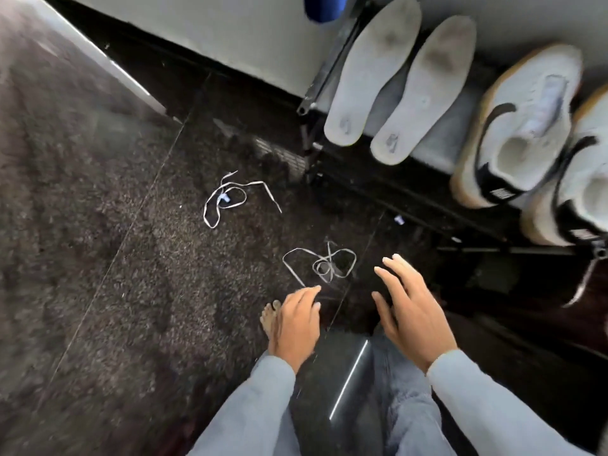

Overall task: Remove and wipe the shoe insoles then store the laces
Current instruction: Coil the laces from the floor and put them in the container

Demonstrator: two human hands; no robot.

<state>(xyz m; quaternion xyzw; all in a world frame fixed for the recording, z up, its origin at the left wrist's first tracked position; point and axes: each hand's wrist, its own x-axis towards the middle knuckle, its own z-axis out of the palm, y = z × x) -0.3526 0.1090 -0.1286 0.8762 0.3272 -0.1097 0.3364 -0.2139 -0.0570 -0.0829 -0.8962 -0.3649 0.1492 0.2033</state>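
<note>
Two worn grey insoles (371,74) lie side by side, printed face up, on a rack (437,153) beside two laceless white shoes (519,126). Two pale laces, one (224,198) farther, one (324,268) nearer, sprawl apart in loose tangles on the dark floor (131,291).

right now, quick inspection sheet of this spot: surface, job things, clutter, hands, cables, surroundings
surface: dark speckled floor, tiled
job's things: two insoles side by side on the rack; two shoes beside them, seemingly unlaced; near lace and far lace loose on the floor
clutter: small pale scrap by the rack
grippers: left hand and right hand open, empty, over the floor by the near lace
cables: nothing seen
surroundings: pale wall; blue thing at the top edge; bare foot under the left hand
</note>
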